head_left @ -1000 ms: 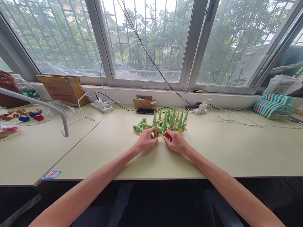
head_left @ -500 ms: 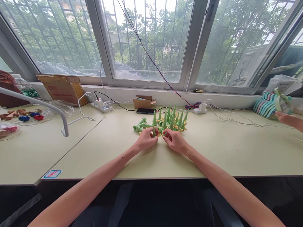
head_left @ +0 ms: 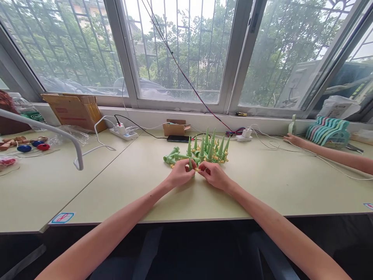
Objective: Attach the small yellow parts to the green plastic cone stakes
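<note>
My left hand point(head_left: 181, 175) is closed around a green cone-shaped watering spike point(head_left: 190, 165), held upright just above the table. Facing it, my right hand point(head_left: 216, 175) pinches a small yellow valve piece point(head_left: 197, 169) at the side of that spike; whether the piece sits in it I cannot tell. Just beyond my fingers stand several green spikes point(head_left: 202, 151) with yellow valves on them. To their left lie loose green tube parts point(head_left: 171, 155). My fingers hide part of the held spike.
Behind the spikes lie a black phone point(head_left: 178, 138) and a small open carton point(head_left: 175, 127). Power strips point(head_left: 125, 134) and cables run along the sill. At the right, another person's hand point(head_left: 295, 140) holds a pale green item point(head_left: 292, 124) near coloured hangers point(head_left: 328, 131). A white curved bar point(head_left: 76, 149) juts in from the left.
My hands stay almost in place, with the right fingers slightly nearer the held spike. The other person's hand has moved left, carrying the pale green item away from the hangers.
</note>
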Demonstrator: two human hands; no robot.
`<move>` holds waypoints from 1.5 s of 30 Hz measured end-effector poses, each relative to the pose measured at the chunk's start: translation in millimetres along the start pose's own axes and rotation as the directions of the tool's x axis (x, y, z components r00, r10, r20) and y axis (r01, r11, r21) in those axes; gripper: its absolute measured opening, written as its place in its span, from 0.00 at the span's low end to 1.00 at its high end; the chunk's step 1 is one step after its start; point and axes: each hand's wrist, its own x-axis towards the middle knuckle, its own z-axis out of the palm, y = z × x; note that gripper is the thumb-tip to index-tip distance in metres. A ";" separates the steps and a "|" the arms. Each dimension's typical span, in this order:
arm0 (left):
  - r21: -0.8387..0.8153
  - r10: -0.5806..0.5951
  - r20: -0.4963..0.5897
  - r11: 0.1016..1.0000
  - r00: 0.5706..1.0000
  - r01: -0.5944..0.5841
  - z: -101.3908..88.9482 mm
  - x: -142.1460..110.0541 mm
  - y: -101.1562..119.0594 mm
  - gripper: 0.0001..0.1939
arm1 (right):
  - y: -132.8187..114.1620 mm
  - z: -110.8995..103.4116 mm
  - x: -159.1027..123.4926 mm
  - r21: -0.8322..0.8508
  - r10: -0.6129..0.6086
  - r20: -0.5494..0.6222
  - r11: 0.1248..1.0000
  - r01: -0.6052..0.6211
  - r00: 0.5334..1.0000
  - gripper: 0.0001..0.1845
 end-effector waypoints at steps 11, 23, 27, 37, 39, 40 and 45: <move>0.156 0.080 -0.023 0.985 0.996 -0.076 2.1 -1.5 6.3 0.04 | 2.9 4.9 -1.8 -0.005 0.011 -0.029 1.000 -0.011 1.000 0.10; 0.167 0.087 -0.059 0.983 0.994 -0.076 2.7 1.0 7.0 0.04 | 2.8 7.0 -2.7 -0.022 0.033 -0.032 0.999 -0.034 0.999 0.12; 0.164 0.100 -0.061 0.983 0.993 -0.088 2.9 1.3 7.7 0.04 | 3.2 7.6 -3.7 -0.004 0.040 -0.015 0.999 -0.040 0.999 0.10; 0.174 0.103 -0.059 0.981 0.993 -0.092 3.2 1.9 8.1 0.03 | 1.9 6.8 -2.8 -0.059 0.013 -0.002 0.998 -0.013 1.000 0.14; 0.182 0.107 -0.065 0.979 0.992 -0.093 3.0 1.9 8.2 0.03 | 2.0 6.8 -3.4 -0.031 0.037 0.004 0.999 -0.037 0.999 0.11; 0.187 0.110 -0.066 0.978 0.992 -0.096 2.8 1.9 8.1 0.03 | 2.2 6.9 -3.7 -0.018 0.048 0.007 0.999 -0.048 0.999 0.11; 0.207 0.121 -0.064 0.973 0.991 -0.105 2.6 2.1 6.5 0.03 | 4.0 7.8 -3.4 0.006 0.048 0.005 0.999 -0.048 0.999 0.10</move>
